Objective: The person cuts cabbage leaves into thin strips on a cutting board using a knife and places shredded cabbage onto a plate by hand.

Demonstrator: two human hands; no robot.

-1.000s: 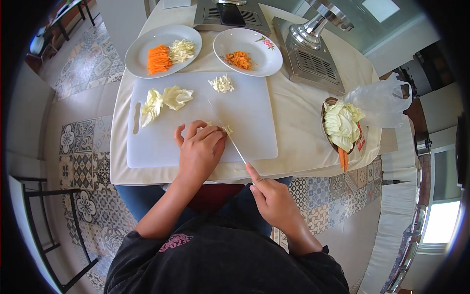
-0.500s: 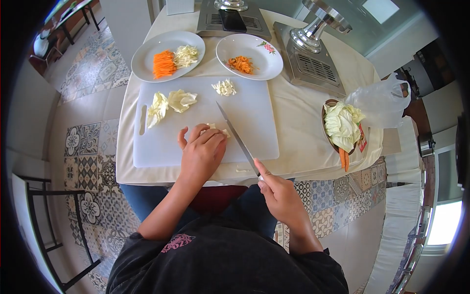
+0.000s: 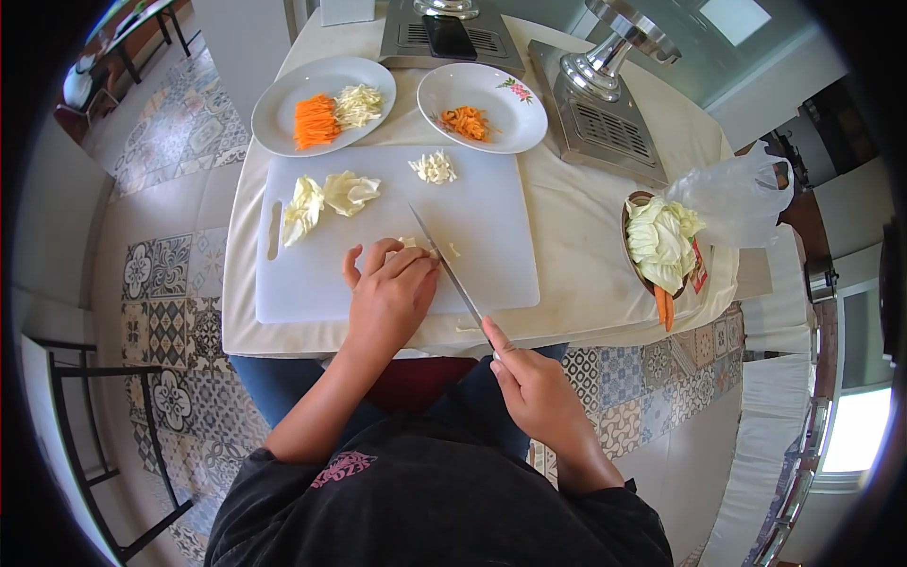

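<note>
My left hand (image 3: 392, 288) presses down with curled fingers on a piece of cabbage (image 3: 408, 242), mostly hidden beneath it, on the white cutting board (image 3: 316, 269). My right hand (image 3: 537, 383) grips a kitchen knife (image 3: 457, 281) by its handle. Its blade lies close beside the left fingertips, pointing away from me. A small cut strip (image 3: 454, 250) rests just right of the blade. Farther up the board sits a little pile of chopped cabbage (image 3: 433, 168). Two pale cabbage leaves, one by the board's handle slot (image 3: 302, 212) and another (image 3: 351, 193), lie at the left.
Behind the board stand a plate (image 3: 274, 121) of carrot and pale strips and a flowered plate (image 3: 515, 118) with orange shreds. Metal stands (image 3: 605, 128) are at the back, one bearing a phone (image 3: 448, 38). At right are a cabbage (image 3: 661, 244), carrots (image 3: 665, 308) and a plastic bag (image 3: 742, 194).
The knife has shifted left, its blade now against the left fingertips. A small cut strip shows right of the blade. My left hand has barely moved.
</note>
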